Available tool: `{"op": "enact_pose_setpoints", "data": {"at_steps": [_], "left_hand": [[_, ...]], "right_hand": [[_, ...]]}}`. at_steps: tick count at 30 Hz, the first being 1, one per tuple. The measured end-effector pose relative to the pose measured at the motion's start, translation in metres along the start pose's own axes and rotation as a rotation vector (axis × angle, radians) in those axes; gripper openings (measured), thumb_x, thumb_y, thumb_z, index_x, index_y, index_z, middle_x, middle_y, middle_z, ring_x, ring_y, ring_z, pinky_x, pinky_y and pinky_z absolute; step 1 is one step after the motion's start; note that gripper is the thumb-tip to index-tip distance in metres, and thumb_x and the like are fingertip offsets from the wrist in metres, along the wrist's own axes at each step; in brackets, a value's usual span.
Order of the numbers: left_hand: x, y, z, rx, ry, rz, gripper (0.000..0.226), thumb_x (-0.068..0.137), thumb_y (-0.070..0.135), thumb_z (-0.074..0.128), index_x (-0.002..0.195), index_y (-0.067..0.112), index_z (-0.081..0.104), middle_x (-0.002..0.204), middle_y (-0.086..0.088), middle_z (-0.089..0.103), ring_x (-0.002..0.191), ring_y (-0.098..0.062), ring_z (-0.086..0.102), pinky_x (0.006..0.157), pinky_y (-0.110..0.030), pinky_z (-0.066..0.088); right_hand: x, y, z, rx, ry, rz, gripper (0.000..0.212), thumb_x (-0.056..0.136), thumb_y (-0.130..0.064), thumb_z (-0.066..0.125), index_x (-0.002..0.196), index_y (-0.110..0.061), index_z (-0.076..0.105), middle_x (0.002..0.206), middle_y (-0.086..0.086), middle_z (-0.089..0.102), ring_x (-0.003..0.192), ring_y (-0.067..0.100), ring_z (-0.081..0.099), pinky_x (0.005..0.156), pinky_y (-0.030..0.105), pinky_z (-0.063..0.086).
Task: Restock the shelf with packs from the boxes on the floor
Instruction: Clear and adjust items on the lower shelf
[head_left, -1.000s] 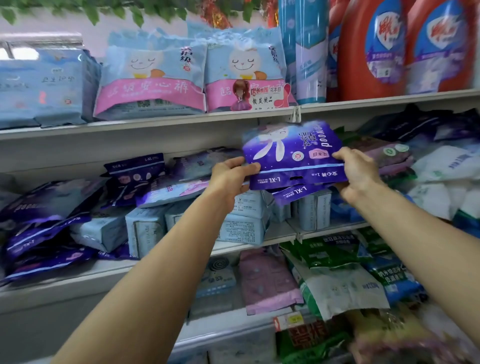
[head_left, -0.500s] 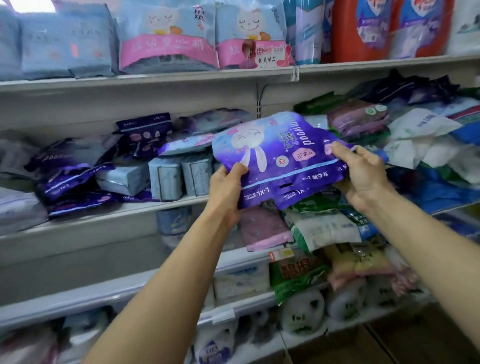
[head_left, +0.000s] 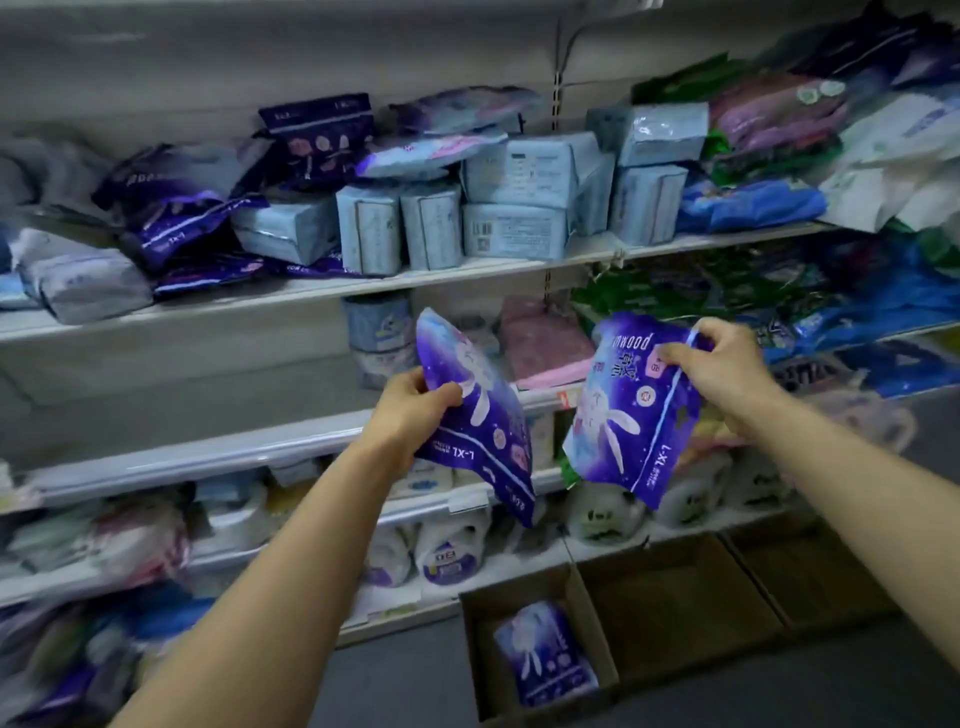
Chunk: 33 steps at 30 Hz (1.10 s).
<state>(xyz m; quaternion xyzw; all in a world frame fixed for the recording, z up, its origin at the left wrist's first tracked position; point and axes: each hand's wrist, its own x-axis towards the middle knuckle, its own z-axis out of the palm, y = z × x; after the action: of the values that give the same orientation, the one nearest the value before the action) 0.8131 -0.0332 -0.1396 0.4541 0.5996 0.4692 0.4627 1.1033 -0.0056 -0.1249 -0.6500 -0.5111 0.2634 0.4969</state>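
My left hand (head_left: 415, 402) grips a purple pack (head_left: 483, 415) with a white rabbit print and "L-XL" on it, held edge-on in front of the lower shelves. My right hand (head_left: 722, 364) grips a second, matching purple pack (head_left: 628, 410) by its top corner, hanging face-on. The two packs are apart. Below, on the floor, an open cardboard box (head_left: 485, 660) holds one more purple pack (head_left: 545, 654). The white shelf (head_left: 311, 286) above carries similar purple packs (head_left: 171, 228) at its left.
Light blue wrapped packs (head_left: 514, 202) fill the middle of the upper shelf; green, blue and white packs (head_left: 753, 202) pile up at the right. White bottles (head_left: 447, 551) stand on the bottom shelf. More open cardboard boxes (head_left: 680, 603) sit on the floor at right.
The stack held together by both hands has been split: each hand now has one pack. Both hands have dropped lower, and the view has tilted down to show the floor boxes.
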Motion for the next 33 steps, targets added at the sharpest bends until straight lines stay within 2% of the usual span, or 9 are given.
{"op": "enact_pose_setpoints", "data": {"at_steps": [8,10,14,16,18,22,26,29,33], "left_hand": [[0.016,-0.074,0.016,0.252,-0.159,-0.21,0.015,0.089,0.013,0.066,0.104,0.013,0.064,0.095,-0.012,0.072,0.085,-0.028,0.07,0.075,-0.04,0.058],[0.02,-0.095,0.024,0.277,-0.186,-0.248,0.024,0.088,0.014,0.067,0.111,0.009,0.063,0.093,-0.011,0.072,0.08,-0.025,0.07,0.067,-0.036,0.058],[0.03,-0.121,0.043,0.313,-0.222,-0.325,0.022,0.086,0.015,0.07,0.105,0.007,0.062,0.093,-0.014,0.07,0.082,-0.027,0.07,0.071,-0.039,0.061],[0.034,-0.124,0.049,0.245,-0.262,-0.415,0.013,0.09,0.015,0.067,0.099,0.01,0.06,0.093,-0.013,0.069,0.082,-0.026,0.068,0.061,-0.035,0.06],[0.039,-0.127,0.051,0.157,-0.303,-0.469,0.012,0.094,0.019,0.062,0.105,0.012,0.06,0.101,-0.012,0.068,0.092,-0.026,0.067,0.065,-0.036,0.06],[0.056,-0.131,0.049,0.078,-0.206,-0.453,0.008,0.097,0.023,0.058,0.104,0.019,0.06,0.113,-0.011,0.064,0.102,-0.025,0.063,0.074,-0.036,0.056],[0.078,-0.108,0.046,-0.076,-0.118,-0.41,0.009,0.099,0.017,0.055,0.104,0.017,0.063,0.114,-0.009,0.068,0.092,-0.022,0.069,0.082,-0.041,0.059],[0.091,-0.079,0.04,-0.155,-0.07,-0.342,0.01,0.099,0.017,0.055,0.104,0.017,0.064,0.112,-0.009,0.069,0.092,-0.025,0.069,0.087,-0.041,0.056],[0.099,-0.037,0.029,-0.187,-0.021,-0.223,0.017,0.101,0.023,0.053,0.112,0.014,0.062,0.11,-0.007,0.071,0.094,-0.025,0.07,0.088,-0.04,0.055]], "right_hand": [[-0.031,0.055,0.07,-0.126,-0.245,0.144,0.025,0.082,-0.007,0.071,0.067,-0.017,0.052,0.066,0.004,0.062,0.066,0.026,0.063,0.06,0.031,0.048],[-0.034,0.073,0.086,-0.165,-0.288,0.204,0.019,0.082,-0.013,0.069,0.072,-0.012,0.054,0.07,0.01,0.066,0.07,0.03,0.066,0.067,0.038,0.052],[-0.034,0.098,0.11,-0.187,-0.372,0.312,0.017,0.089,-0.016,0.064,0.081,-0.009,0.051,0.089,0.02,0.068,0.083,0.032,0.067,0.073,0.04,0.051],[-0.032,0.104,0.121,-0.178,-0.452,0.378,0.016,0.093,-0.017,0.059,0.085,-0.008,0.049,0.087,0.016,0.064,0.078,0.026,0.063,0.067,0.034,0.049],[-0.031,0.103,0.128,-0.181,-0.589,0.436,0.018,0.099,-0.018,0.051,0.085,-0.008,0.046,0.081,0.008,0.055,0.069,0.015,0.053,0.057,0.026,0.042],[-0.009,0.107,0.141,-0.269,-0.628,0.331,0.025,0.098,-0.026,0.054,0.119,-0.012,0.048,0.106,0.004,0.052,0.081,0.011,0.048,0.062,0.023,0.039],[0.017,0.079,0.154,-0.153,-0.622,0.203,0.006,0.096,-0.017,0.056,0.098,-0.016,0.062,0.095,0.002,0.06,0.094,0.02,0.058,0.076,0.028,0.048],[0.035,0.049,0.162,-0.019,-0.635,0.156,0.01,0.096,-0.014,0.055,0.091,-0.017,0.062,0.092,0.005,0.063,0.087,0.02,0.062,0.065,0.027,0.051],[0.055,0.006,0.167,0.094,-0.689,0.085,0.015,0.098,-0.012,0.053,0.091,-0.021,0.062,0.096,0.004,0.066,0.086,0.021,0.067,0.068,0.032,0.054]]}}
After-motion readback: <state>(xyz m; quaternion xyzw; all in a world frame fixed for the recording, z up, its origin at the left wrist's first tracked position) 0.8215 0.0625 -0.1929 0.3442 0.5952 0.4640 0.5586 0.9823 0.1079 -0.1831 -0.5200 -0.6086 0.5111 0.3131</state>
